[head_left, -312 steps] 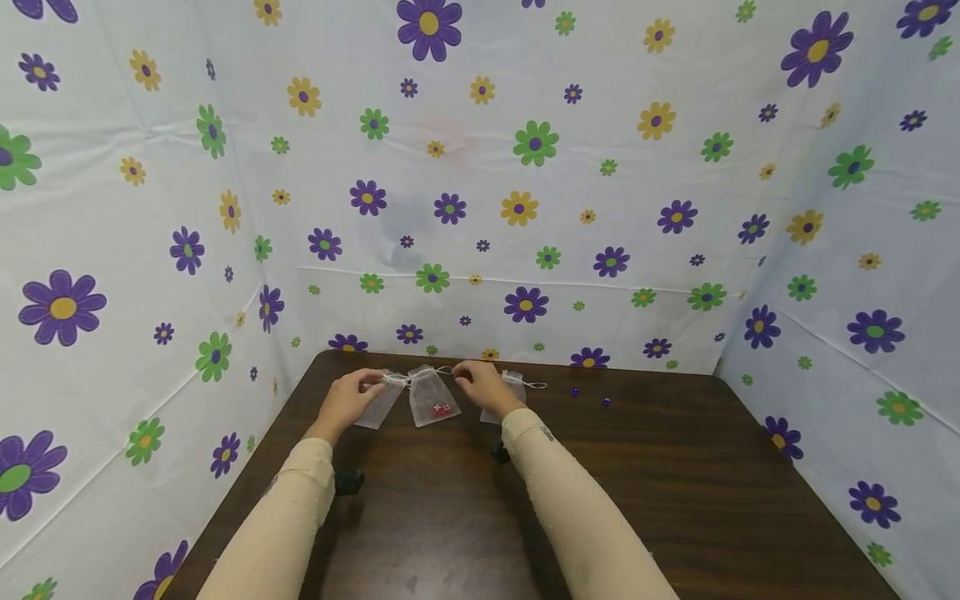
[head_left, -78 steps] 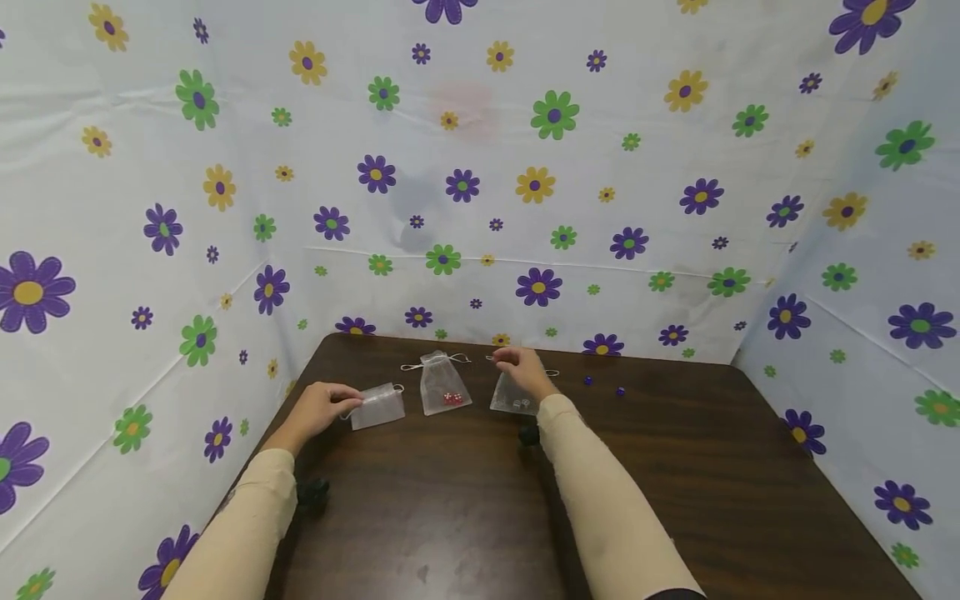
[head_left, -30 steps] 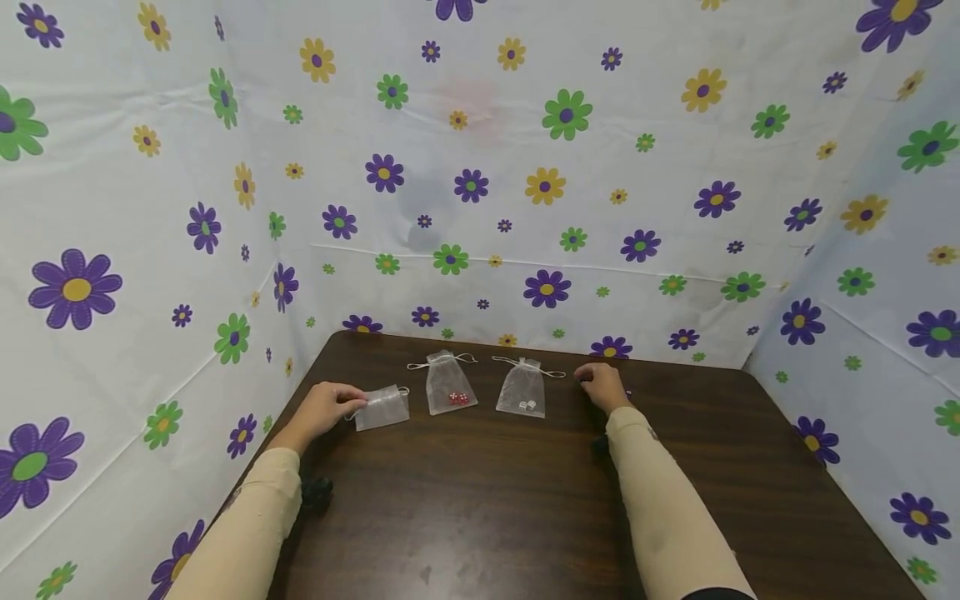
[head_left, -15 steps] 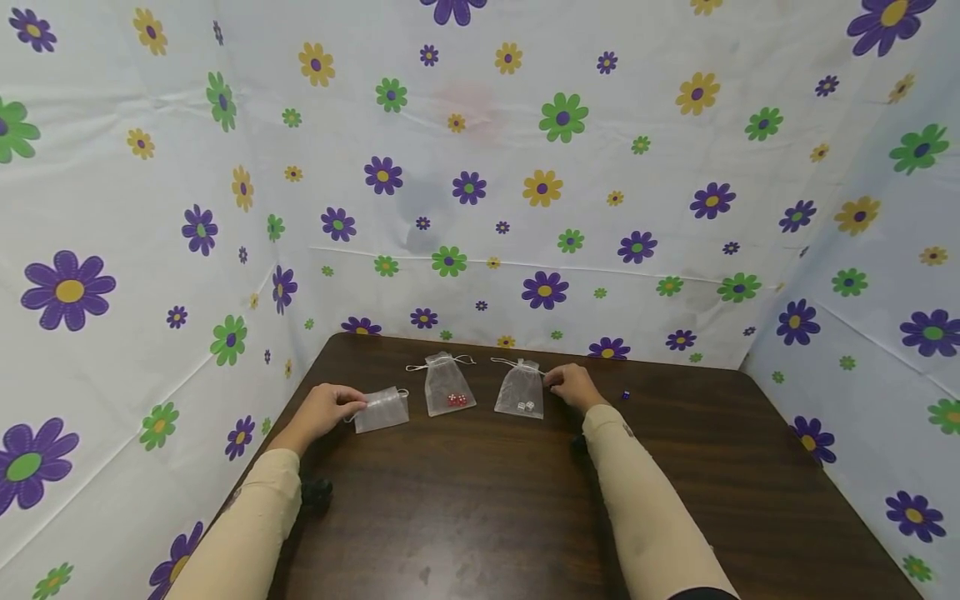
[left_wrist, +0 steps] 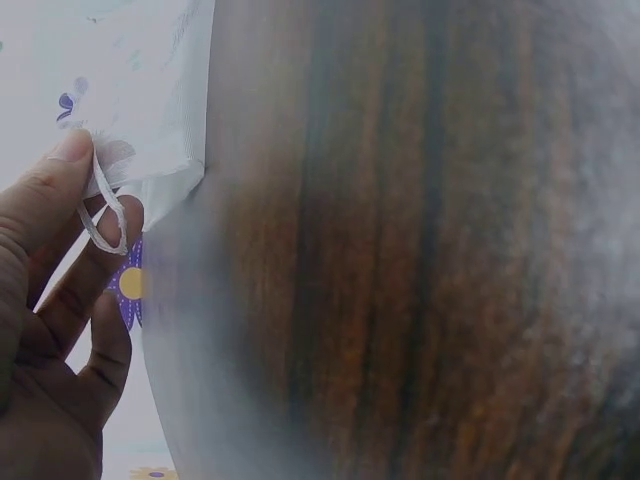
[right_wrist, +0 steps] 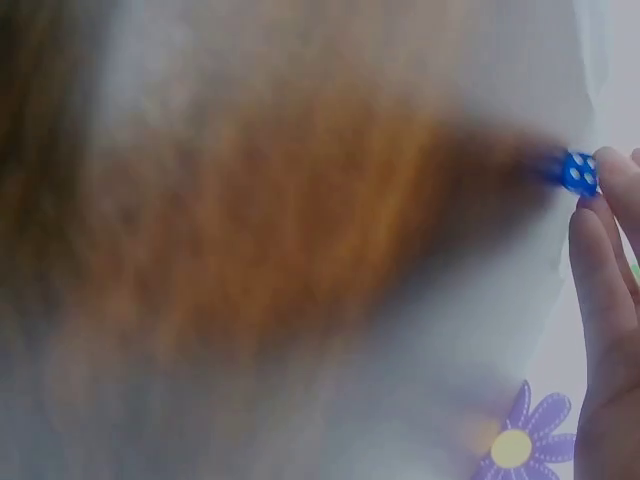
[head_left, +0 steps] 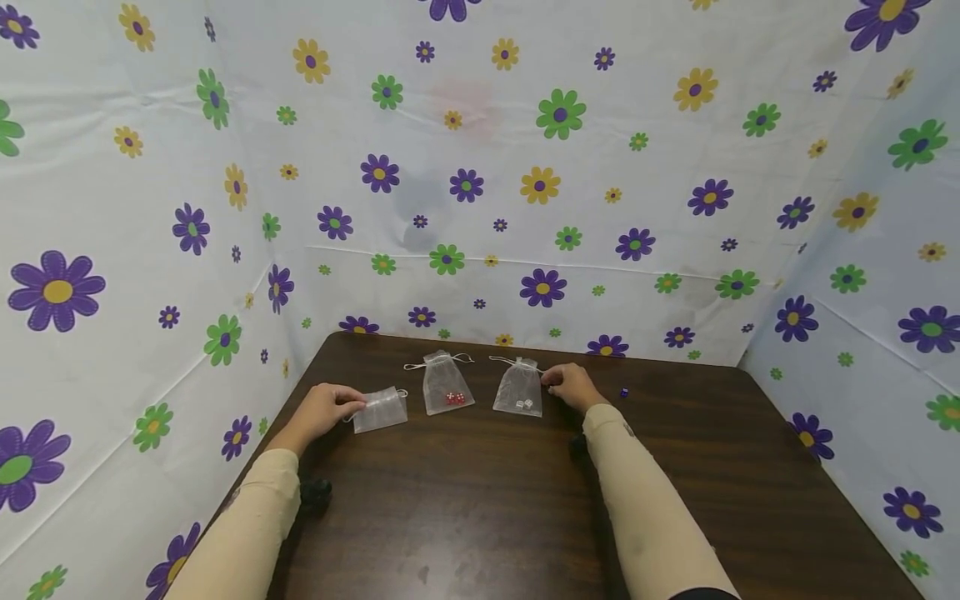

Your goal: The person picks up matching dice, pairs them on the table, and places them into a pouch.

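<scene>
My left hand [head_left: 324, 408] pinches the drawstring end of a white organza bag [head_left: 386, 412] that lies on the table at the left. In the left wrist view, a cord loop [left_wrist: 108, 215] hangs by the thumb and finger. My right hand [head_left: 576, 387] pinches a blue die [right_wrist: 580, 173] with white pips, just right of another organza bag [head_left: 512, 387]. White dice [head_left: 524, 404] lie inside that bag. A second blue die [head_left: 624, 392] sits on the table to the right of my right hand.
Between the other two bags lies an organza bag [head_left: 438, 379] with red dice [head_left: 455, 398] in it. All stand near the far side of the brown table [head_left: 480, 500]. A flowered cloth [head_left: 480, 192] rises behind the table and on both sides.
Since the earliest frame, the left bag was drawn left, away from the middle one. My right hand reached right, picked up one of two blue dice and carried it left beside the right bag.
</scene>
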